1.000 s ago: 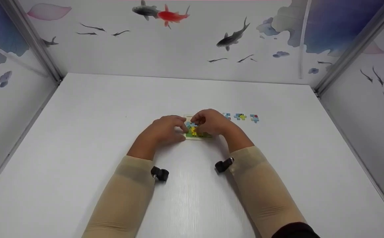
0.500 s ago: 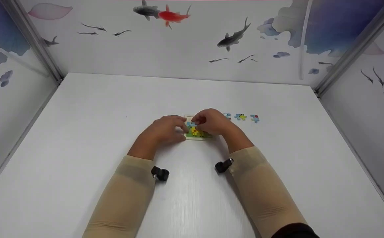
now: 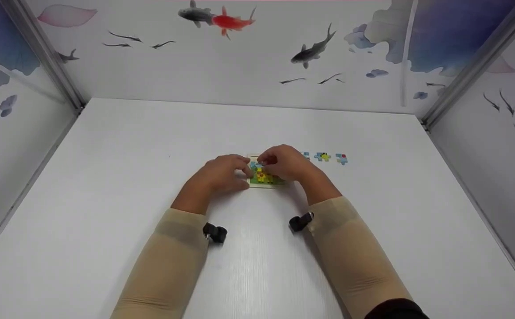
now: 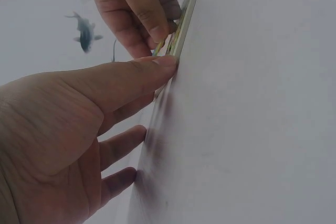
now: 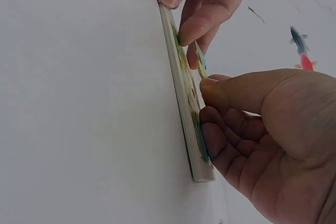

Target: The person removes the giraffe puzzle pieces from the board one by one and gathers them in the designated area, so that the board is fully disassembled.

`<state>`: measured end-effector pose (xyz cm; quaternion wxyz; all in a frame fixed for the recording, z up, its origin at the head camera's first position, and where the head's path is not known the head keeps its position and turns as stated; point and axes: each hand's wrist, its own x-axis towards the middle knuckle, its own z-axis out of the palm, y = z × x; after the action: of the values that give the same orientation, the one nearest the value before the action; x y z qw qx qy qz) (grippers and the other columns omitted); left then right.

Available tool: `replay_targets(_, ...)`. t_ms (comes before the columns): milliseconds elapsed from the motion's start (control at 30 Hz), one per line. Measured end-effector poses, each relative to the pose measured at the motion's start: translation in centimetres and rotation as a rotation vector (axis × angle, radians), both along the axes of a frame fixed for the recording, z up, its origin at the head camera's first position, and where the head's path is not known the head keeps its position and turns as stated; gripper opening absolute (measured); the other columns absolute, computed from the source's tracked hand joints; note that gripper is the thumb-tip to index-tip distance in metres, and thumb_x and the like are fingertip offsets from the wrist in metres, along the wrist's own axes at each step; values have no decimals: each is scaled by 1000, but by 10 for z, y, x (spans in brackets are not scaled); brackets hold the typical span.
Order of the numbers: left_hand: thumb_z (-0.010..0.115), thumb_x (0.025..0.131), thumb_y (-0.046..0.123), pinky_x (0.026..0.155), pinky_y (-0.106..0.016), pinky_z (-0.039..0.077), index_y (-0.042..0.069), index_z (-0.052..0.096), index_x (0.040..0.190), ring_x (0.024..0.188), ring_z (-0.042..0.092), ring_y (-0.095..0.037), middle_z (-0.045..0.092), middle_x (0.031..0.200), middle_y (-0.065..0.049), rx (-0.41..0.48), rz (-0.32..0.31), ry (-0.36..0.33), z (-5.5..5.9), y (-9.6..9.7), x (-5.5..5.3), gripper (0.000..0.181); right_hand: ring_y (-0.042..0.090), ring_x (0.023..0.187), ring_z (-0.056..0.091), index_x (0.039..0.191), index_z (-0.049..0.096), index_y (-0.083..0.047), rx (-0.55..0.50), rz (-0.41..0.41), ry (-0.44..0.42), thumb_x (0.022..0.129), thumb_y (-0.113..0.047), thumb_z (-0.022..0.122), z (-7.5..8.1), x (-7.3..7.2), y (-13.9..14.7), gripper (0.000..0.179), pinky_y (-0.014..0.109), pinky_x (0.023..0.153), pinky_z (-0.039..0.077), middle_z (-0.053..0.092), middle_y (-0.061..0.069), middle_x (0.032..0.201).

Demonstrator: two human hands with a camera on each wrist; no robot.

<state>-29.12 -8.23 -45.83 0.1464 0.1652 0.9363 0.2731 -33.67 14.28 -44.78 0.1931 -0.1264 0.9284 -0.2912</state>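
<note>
Your right hand (image 3: pixel 284 163) pinches a tilted puzzle piece (image 5: pixel 200 60); your half-curled left hand (image 3: pixel 223 173) holds the puzzle board (image 5: pixel 184 116) beneath it. Loosen that hold and the board may slip.

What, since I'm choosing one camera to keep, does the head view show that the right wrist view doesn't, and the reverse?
Only head: the loose pieces right of the board, and the black wrist cameras.

Only right wrist: the board's thick side, and a piece seen edge-on, tilted above the picture, pinched by the right hand.

Both: the right hand over the board, the left hand touching it, the white table and the wall's red fish.
</note>
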Motion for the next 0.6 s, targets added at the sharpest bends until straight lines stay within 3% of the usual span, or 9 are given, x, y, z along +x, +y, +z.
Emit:
replay_targets(400, 79, 96, 32, 133, -50, 32, 27, 68, 141, 160, 39, -22, 50, 166, 11, -15, 38, -24, -2, -1, -1, 46, 23, 114, 64, 131, 76, -24, -15, -27, 34, 104, -19, 69, 9, -5, 24, 29, 42, 108, 57, 73, 0, 123)
replay_targets(600, 78, 97, 34, 134, -48, 31, 25, 66, 146, 162, 37, -21, 47, 168, 14, -15, 25, -29, -6, -2, -3, 51, 24, 112, 62, 133, 75, -21, -18, -48, 60, 103, -18, 70, 13, -6, 51, 30, 38, 99, 58, 73, 3, 123)
